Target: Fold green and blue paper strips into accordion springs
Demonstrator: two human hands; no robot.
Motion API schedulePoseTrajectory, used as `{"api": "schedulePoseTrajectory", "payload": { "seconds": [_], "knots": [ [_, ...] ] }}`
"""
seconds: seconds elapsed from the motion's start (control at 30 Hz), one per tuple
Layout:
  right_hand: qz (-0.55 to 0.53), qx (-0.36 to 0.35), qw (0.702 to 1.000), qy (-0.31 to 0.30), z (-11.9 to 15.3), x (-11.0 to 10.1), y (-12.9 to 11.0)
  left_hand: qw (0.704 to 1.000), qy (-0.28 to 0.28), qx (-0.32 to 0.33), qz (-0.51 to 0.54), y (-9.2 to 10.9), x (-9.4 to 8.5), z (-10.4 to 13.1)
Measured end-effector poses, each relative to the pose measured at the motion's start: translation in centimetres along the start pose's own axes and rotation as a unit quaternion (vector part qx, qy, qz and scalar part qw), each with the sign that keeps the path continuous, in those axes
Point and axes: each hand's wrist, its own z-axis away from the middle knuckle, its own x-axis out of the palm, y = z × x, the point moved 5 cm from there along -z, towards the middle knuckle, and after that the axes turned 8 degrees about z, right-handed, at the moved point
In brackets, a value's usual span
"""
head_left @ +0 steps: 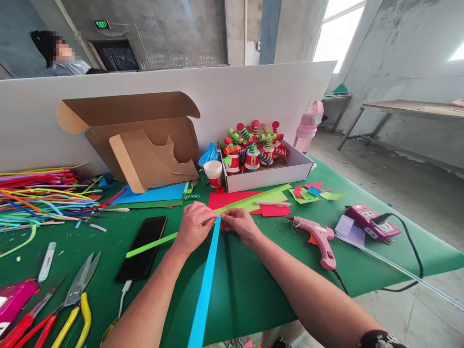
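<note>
My left hand (194, 227) and my right hand (241, 224) meet in the middle of the table, fingertips closed on paper strips. A long blue paper strip (207, 285) runs from between them down toward me. A light green paper strip (152, 245) passes under my left fingers, stretching left across a black phone (147, 241) and out again past my right hand toward the back. The two strips cross at my fingertips; whether they are joined there is hidden. Behind my right hand lie light green paper (279, 195) and red paper (277, 210), with a pen (271, 203) on top.
To the right lie a pink glue gun (317, 237) and a purple power strip (373, 222) with a black cable. Scissors (78, 285) and cutters are at left, near bundled colored strips (47, 193). Behind stand a box of paper-cup figures (268, 179), paper cups (213, 173) and cardboard (145, 116).
</note>
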Motion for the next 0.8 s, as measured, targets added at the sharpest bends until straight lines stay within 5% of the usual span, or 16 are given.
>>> {"api": "schedulePoseTrajectory", "payload": {
  "seconds": [0.33,0.6,0.8],
  "knots": [
    [-0.043,0.014,0.999,-0.023,0.2,0.0,-0.5,0.999,-0.001,0.033,-0.012,0.1,0.0,-0.1],
    [-0.065,0.016,0.992,-0.111,0.3,-0.2,-0.9,0.999,0.025,0.031,0.032,0.6,-0.5,-0.2],
    [-0.110,0.012,0.992,-0.066,-0.2,-0.8,-0.8,0.990,0.130,0.050,-0.001,1.3,-1.3,-0.1]
  ]
}}
